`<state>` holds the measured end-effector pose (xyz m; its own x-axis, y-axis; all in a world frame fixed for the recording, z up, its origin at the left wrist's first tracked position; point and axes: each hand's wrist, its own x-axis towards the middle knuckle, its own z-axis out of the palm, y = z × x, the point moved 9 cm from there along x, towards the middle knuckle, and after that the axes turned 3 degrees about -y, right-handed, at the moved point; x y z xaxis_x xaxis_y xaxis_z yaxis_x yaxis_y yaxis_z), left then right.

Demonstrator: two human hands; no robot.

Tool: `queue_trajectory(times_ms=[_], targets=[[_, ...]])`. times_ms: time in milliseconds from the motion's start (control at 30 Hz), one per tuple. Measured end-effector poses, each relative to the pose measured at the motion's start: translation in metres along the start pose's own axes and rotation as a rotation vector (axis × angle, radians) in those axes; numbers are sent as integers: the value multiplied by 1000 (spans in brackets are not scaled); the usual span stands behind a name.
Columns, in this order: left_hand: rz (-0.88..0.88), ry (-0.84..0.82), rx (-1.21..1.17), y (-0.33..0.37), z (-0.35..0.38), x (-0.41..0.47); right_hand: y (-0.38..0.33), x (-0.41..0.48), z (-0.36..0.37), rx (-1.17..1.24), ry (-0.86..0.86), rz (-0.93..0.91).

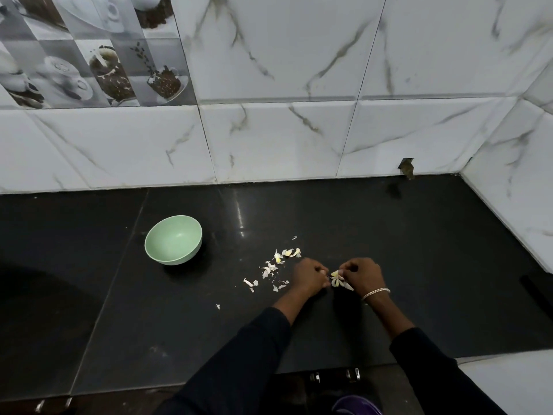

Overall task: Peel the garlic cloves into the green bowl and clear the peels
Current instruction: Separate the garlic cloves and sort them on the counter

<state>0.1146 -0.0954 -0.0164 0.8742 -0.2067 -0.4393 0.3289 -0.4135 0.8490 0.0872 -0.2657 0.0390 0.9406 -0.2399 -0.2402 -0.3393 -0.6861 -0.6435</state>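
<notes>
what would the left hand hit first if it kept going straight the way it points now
Probably nothing near: along its forearm line the left hand heads over black counter to the marble wall, just missing the garlic clove it pinches.

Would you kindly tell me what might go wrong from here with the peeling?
1. The left hand and right hand pinch the clove well right of the bowl, so it may drop on the way over.
2. Peels lie scattered on the dark counter, one stray bit apart nearer the person; small bits may be missed when clearing.
</notes>
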Motion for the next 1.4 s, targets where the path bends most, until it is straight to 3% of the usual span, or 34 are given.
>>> queue_trajectory(times_ms=[233, 433, 567, 800, 933, 1200, 1400], targets=[[-30, 8, 52, 19, 33, -1, 24, 6, -15, 24, 28, 57], [-6, 61, 9, 27, 20, -10, 37, 2, -28, 201, 97, 111], [24, 98, -98, 15, -12, -14, 13, -6, -33, 192, 169, 10], [85, 415, 263, -15, -110, -46, -60, -3, 58, 88, -100, -192], [72, 513, 365, -36, -150, -57, -111, -4, 108, -24, -237, -325], [-71, 587, 308, -64, -183, -64, -154, 11, 157, -309, -401, -355], [-182, 559, 4, -92, -193, -56, -165, 20, 165, -432, -406, -338]])
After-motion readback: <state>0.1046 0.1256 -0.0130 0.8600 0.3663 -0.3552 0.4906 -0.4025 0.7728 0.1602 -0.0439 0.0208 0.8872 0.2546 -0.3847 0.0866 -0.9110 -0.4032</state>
